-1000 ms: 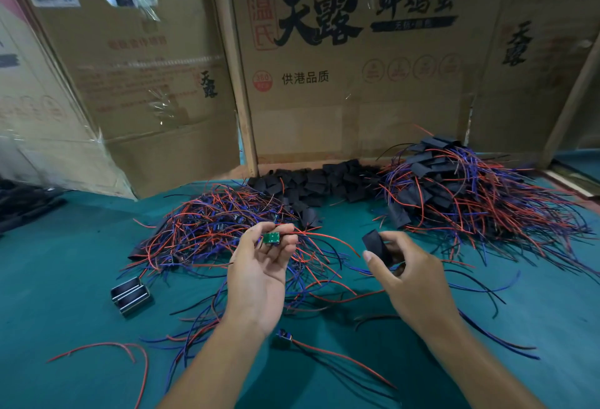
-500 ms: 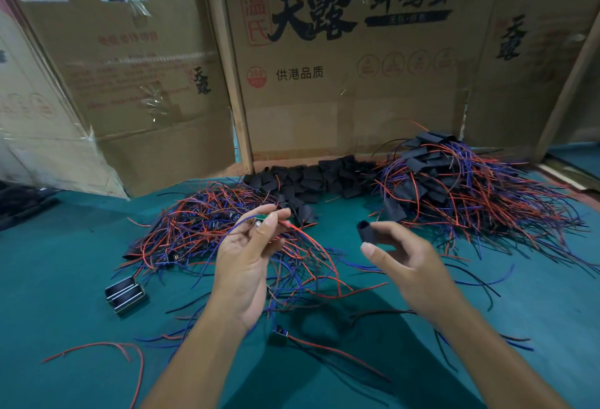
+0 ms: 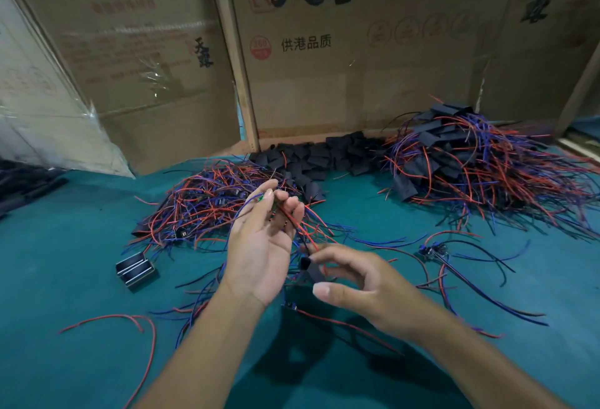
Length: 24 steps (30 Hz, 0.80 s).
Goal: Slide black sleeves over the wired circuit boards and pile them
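While the left hand (image 3: 259,246) is pinching a small green board (image 3: 260,198) by its edge, wires (image 3: 302,230) trailing down, the right hand (image 3: 363,282) is gripping a soft, light black sleeve (image 3: 311,268) just below, probably easiest steered by its open mouth.

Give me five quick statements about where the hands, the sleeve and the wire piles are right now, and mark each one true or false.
1. The right hand pinches a black sleeve. True.
2. The left hand is empty. False: it holds a wired circuit board at its fingertips, red and blue wires trailing down.
3. The sleeve is already over the board. False: the sleeve sits below the board, apart from it.
4. The pile of sleeved boards lies to the right, near the cardboard. True.
5. The loose black sleeves lie in front of the hands, on the near edge of the table. False: they lie at the back, between the two wire piles.
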Each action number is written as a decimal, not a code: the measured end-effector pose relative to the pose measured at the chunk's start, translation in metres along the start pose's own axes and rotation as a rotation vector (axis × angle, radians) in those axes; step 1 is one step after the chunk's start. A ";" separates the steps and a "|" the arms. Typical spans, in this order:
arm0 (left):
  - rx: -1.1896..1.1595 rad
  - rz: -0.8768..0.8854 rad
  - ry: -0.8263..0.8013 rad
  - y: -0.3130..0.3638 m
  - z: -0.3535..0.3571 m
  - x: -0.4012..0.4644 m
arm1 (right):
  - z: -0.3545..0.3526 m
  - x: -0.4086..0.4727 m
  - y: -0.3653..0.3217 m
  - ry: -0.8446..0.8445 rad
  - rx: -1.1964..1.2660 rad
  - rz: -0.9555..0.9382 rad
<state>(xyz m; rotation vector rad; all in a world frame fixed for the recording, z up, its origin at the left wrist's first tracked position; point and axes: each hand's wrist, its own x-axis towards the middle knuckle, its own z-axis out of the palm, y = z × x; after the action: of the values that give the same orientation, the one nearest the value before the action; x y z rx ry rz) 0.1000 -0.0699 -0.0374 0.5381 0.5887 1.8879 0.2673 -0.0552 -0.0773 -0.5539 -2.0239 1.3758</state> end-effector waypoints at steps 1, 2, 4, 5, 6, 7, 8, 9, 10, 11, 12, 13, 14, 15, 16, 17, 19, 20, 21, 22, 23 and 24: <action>-0.001 -0.004 -0.009 0.000 0.000 0.000 | 0.003 0.000 0.001 -0.003 0.001 0.005; 0.006 -0.011 -0.022 -0.001 0.001 0.000 | 0.006 0.001 0.001 0.002 0.007 0.006; 0.046 -0.038 -0.039 -0.002 0.000 0.000 | 0.008 0.002 0.001 0.033 0.013 -0.011; 0.075 -0.053 -0.042 -0.003 0.000 0.000 | 0.007 0.002 -0.001 0.050 0.020 -0.017; 0.105 -0.070 -0.047 -0.003 -0.001 0.001 | 0.005 0.002 -0.003 0.068 0.042 -0.021; 0.140 -0.092 -0.048 -0.004 -0.003 0.001 | 0.003 0.002 -0.006 0.088 0.075 -0.022; 0.178 -0.126 -0.042 -0.004 -0.005 0.002 | -0.001 0.002 -0.008 0.111 0.114 -0.024; 0.215 -0.174 -0.029 -0.005 -0.006 0.003 | -0.005 0.002 -0.011 0.138 0.148 -0.024; 0.243 -0.236 -0.002 -0.005 -0.008 0.003 | -0.010 0.002 -0.014 0.165 0.178 -0.026; 0.261 -0.303 0.036 -0.005 -0.011 0.004 | -0.015 0.002 -0.016 0.187 0.202 -0.030; 0.279 -0.374 0.070 -0.004 -0.012 0.005 | -0.019 0.002 -0.017 0.205 0.225 -0.034; 0.327 -0.443 0.097 -0.002 -0.014 0.005 | -0.023 0.002 -0.019 0.220 0.244 -0.033; 0.421 -0.508 0.113 0.000 -0.014 0.004 | -0.027 0.001 -0.020 0.233 0.253 -0.027; 0.578 -0.547 0.112 0.002 -0.015 0.003 | -0.030 0.001 -0.020 0.245 0.254 -0.019; 0.790 -0.534 0.096 0.005 -0.018 0.002 | -0.032 0.000 -0.021 0.254 0.246 -0.010; 1.024 -0.437 0.074 0.008 -0.022 0.002 | -0.034 -0.001 -0.021 0.258 0.235 -0.001; 1.429 0.004 0.021 0.015 -0.030 0.005 | -0.038 -0.003 -0.024 0.226 0.186 0.010; 1.508 0.227 -0.048 0.018 -0.028 0.004 | -0.040 -0.004 -0.025 0.193 0.157 0.013; 1.488 0.352 -0.161 0.018 -0.025 0.002 | -0.041 -0.006 -0.027 0.154 0.134 0.014; 1.426 0.374 -0.293 0.013 -0.020 -0.001 | -0.043 -0.008 -0.029 0.115 0.120 0.016; 1.376 0.345 -0.400 0.007 -0.015 -0.005 | -0.044 -0.009 -0.030 0.077 0.118 0.017; 1.335 0.299 -0.474 0.000 -0.012 -0.009 | -0.046 -0.010 -0.031 0.043 0.122 0.018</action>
<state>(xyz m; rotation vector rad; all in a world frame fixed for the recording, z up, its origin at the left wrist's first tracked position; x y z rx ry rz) 0.0965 -0.0800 -0.0477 1.9305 1.4593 1.2938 0.3066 -0.0430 -0.0387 -0.5435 -1.8900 1.4742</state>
